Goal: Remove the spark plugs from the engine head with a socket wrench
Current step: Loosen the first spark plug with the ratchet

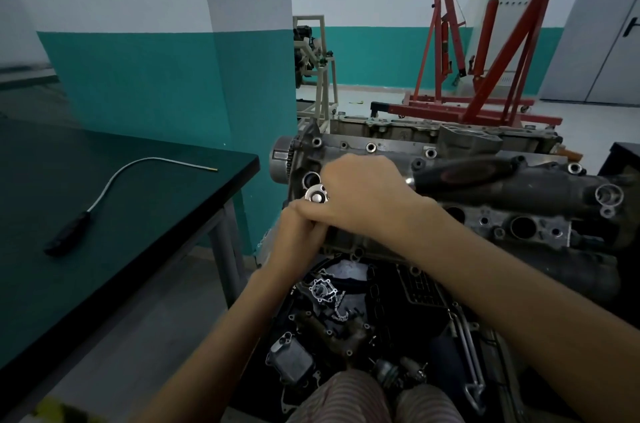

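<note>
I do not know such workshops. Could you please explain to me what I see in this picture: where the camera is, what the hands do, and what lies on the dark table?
There is one picture, taken by a camera on the person's head, looking forward and down over both arms. The big grey metal block is the engine head. The shiny round part is the head of a socket wrench; its dark handle runs to the right. The right hand lies over the wrench near its head, with the left hand tucked under it; what the fingers grip is hidden. On the dark table at the left lies a flexible tool with a black grip. Loose engine parts lie below, and a red engine crane stands behind.
</note>
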A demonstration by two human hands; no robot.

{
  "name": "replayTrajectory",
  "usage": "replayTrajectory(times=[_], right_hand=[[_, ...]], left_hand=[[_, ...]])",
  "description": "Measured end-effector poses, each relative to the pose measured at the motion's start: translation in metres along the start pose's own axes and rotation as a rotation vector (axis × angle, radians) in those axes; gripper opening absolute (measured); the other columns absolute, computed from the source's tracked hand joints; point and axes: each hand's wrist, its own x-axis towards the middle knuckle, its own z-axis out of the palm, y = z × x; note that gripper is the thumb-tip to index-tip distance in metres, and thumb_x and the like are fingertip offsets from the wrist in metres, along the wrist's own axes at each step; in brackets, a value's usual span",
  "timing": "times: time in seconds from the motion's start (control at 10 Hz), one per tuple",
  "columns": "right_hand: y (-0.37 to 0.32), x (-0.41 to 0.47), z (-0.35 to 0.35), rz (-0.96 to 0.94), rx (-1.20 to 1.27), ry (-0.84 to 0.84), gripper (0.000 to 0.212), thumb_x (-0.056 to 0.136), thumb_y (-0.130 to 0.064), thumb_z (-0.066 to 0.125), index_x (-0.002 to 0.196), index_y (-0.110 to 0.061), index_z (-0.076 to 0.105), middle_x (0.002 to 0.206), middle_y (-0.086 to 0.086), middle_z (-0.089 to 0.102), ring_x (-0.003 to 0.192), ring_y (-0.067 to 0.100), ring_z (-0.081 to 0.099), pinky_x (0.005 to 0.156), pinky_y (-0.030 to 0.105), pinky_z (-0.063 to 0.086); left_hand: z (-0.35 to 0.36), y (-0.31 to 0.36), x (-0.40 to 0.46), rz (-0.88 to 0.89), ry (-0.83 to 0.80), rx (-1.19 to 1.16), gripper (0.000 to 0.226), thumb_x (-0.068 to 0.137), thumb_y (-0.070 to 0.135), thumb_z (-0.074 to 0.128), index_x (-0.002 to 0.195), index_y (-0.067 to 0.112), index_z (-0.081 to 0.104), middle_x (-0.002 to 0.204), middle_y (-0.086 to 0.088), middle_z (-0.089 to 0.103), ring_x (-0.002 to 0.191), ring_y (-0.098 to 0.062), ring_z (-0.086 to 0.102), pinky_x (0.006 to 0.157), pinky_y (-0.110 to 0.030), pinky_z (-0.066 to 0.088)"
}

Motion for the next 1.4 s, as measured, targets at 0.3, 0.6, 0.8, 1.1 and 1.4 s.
replayTrajectory(times=[0.3, 0.6, 0.8, 1.1, 1.4], right_hand=[[-0.02, -0.027, 0.018, 0.505, 1.54, -0.521, 0.038, 0.096, -0.045, 0.035, 0.112, -0.011, 0.04, 0.076, 0.003, 0.053, 0.058, 0.009, 0.06, 0.059, 0.028, 0.047], [0.011, -0.012, -0.003, -0.008, 0.035, -0.062, 0.041, 0.084, -0.054, 0.042, 0.063, -0.019, 0.042, 0.06, -0.009, 0.044, 0.053, 0.01, 0.043, 0.047, 0.023, 0.022], [-0.019, -0.037, 0.023, 0.371, 1.203, -0.455, 0.028, 0.091, -0.018, 0.047, 0.112, -0.004, 0.035, 0.07, 0.0, 0.049, 0.054, 0.006, 0.047, 0.042, 0.014, 0.038], [-0.004, -0.018, -0.005, 0.035, -0.305, 0.03, 0.015, 0.09, -0.022, 0.052, 0.077, -0.018, 0.046, 0.079, -0.001, 0.056, 0.065, 0.016, 0.048, 0.057, 0.025, 0.025], [0.003, -0.027, 0.007, 0.26, 0.554, -0.461, 0.027, 0.088, -0.018, 0.047, 0.062, -0.015, 0.04, 0.055, -0.002, 0.045, 0.059, 0.021, 0.052, 0.047, 0.02, 0.036]], left_hand=[[0.015, 0.014, -0.011, -0.125, 0.24, -0.22, 0.025, 0.085, 0.016, 0.049, 0.074, 0.032, 0.065, 0.067, 0.012, 0.067, 0.069, 0.001, 0.062, 0.064, -0.02, 0.05], [-0.003, 0.017, -0.002, -0.007, 0.057, 0.016, 0.055, 0.076, -0.013, 0.053, 0.056, 0.036, 0.037, 0.049, 0.022, 0.054, 0.047, 0.014, 0.044, 0.044, -0.006, 0.029], [0.02, 0.02, -0.015, -0.237, 0.218, -0.303, 0.033, 0.081, -0.013, 0.05, 0.077, 0.016, 0.064, 0.065, 0.012, 0.062, 0.062, 0.007, 0.055, 0.062, -0.019, 0.046], [-0.002, 0.012, 0.0, 0.053, 0.143, 0.065, 0.026, 0.08, -0.008, 0.059, 0.066, 0.013, 0.056, 0.054, 0.022, 0.046, 0.054, 0.007, 0.051, 0.053, -0.003, 0.032], [0.003, 0.02, -0.007, -0.004, 0.127, -0.152, 0.029, 0.079, 0.0, 0.058, 0.1, 0.018, 0.068, 0.089, 0.023, 0.063, 0.087, 0.016, 0.058, 0.074, -0.002, 0.039]])
